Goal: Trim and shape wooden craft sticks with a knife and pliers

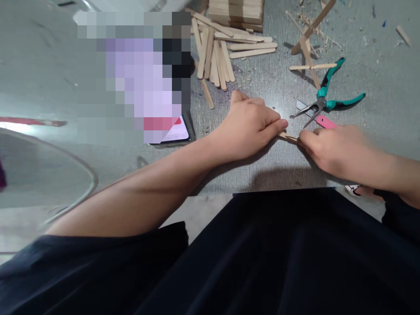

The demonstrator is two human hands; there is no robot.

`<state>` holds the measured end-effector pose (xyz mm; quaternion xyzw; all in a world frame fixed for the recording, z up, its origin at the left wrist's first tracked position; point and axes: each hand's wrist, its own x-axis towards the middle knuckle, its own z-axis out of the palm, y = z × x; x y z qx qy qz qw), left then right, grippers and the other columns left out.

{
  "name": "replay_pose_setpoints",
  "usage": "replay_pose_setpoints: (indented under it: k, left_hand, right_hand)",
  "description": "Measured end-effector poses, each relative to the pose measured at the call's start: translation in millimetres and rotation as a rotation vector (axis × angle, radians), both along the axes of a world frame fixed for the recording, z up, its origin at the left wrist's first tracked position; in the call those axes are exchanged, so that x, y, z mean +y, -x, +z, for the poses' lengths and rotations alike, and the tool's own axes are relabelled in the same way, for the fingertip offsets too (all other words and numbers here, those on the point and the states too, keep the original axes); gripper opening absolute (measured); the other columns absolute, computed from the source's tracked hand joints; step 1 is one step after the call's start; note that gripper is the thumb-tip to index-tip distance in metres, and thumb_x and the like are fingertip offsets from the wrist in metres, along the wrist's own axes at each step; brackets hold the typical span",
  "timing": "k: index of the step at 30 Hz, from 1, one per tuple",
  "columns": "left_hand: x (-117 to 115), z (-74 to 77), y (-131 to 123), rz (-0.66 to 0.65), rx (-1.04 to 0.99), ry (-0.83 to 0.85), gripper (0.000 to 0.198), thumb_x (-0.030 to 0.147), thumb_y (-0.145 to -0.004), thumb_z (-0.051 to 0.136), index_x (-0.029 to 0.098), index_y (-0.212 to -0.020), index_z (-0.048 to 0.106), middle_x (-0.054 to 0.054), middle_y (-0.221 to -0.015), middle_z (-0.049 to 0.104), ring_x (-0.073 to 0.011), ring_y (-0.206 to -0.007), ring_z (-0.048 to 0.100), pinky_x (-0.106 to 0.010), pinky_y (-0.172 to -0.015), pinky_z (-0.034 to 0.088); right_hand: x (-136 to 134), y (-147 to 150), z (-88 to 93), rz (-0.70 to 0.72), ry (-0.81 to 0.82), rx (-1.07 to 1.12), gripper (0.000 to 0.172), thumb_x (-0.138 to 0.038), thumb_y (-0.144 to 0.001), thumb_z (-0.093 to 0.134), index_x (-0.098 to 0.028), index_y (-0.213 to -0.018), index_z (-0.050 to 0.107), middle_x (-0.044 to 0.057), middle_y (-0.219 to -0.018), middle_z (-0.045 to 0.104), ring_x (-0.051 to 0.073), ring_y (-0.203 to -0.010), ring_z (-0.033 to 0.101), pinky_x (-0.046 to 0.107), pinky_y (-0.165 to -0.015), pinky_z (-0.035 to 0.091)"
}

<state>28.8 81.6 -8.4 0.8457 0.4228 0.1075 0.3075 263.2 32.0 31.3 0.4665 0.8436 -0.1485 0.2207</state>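
Observation:
Between my two hands runs a thin wooden stick (288,137), close to the table's front edge. My left hand (257,124) pinches its left end between thumb and curled fingers. The right end is gripped by my right hand (334,146), whose fingers are closed and hide that end. A darker, split-looking line shows on the stick beside the right fingertips. Just beyond my right hand lies a cutter with a pink handle (325,122). Pliers with teal and black handles (320,103) rest open across its blade.
Loose wooden sticks (219,57) and stacked bundles (235,13) lie at the back. Crossed stick pieces (310,67) and shavings (306,19) are behind the pliers. A phone (175,133), partly pixelated, lies left. A pale cable (83,164) curves at far left on the grey table (216,177).

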Motion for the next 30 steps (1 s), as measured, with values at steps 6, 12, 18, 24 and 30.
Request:
replay_pose_setpoints:
  k: [6,12,18,24,30]
  left_hand:
    - [0,-2.4,0,-0.007,-0.022,-0.003,0.046,0.041,-0.103,0.048,0.021,-0.062,0.05,-0.001,-0.062,0.051,-0.0242,-0.08,0.062,-0.059,-0.104,0.041]
    - [-1,-3.0,0,-0.001,-0.025,0.014,0.046,0.041,-0.103,0.048,0.021,-0.063,0.051,0.0,-0.062,0.047,-0.0213,-0.077,0.057,-0.057,-0.107,0.037]
    - [0,-2.4,0,0.001,-0.067,0.018,0.045,0.039,-0.103,0.05,0.02,-0.063,0.052,0.002,-0.062,0.046,-0.0188,-0.074,0.053,-0.056,-0.108,0.037]
    - [6,-5.5,3,-0.047,-0.242,0.028,0.047,0.037,-0.106,0.05,0.021,-0.062,0.041,0.003,-0.058,0.046,-0.0142,-0.06,0.044,-0.043,-0.088,0.042]
    - [2,-8.8,-1,-0.157,-0.549,0.141,0.06,0.064,-0.11,0.047,0.024,-0.066,0.047,0.003,-0.059,0.043,-0.0155,-0.057,0.042,-0.037,-0.063,0.033]
  right_hand:
    - [-1,0,1.8,0.01,-0.006,0.002,0.042,-0.037,-0.111,0.032,-0.02,-0.119,0.07,0.009,-0.08,0.072,0.017,-0.052,0.042,0.035,-0.061,0.021]
    - [-3,-4,-0.5,0.032,-0.051,0.031,0.041,-0.036,-0.111,0.033,-0.02,-0.111,0.07,0.008,-0.074,0.068,0.017,-0.049,0.033,0.036,-0.059,0.017]
    - [-5,-9,-5.4,0.022,-0.092,0.102,0.04,-0.038,-0.111,0.036,-0.02,-0.106,0.071,0.007,-0.072,0.067,0.017,-0.052,0.035,0.037,-0.061,0.016]
    - [-6,-24,-5.1,-0.045,-0.182,0.34,0.045,-0.049,-0.11,0.038,-0.019,-0.105,0.071,0.007,-0.073,0.066,0.02,-0.058,0.047,0.037,-0.062,0.025]
    - [-8,-23,3.2,-0.291,-0.084,0.823,0.023,-0.047,-0.101,0.065,-0.026,-0.094,0.069,0.002,-0.078,0.069,0.019,-0.068,0.062,0.037,-0.067,0.045]
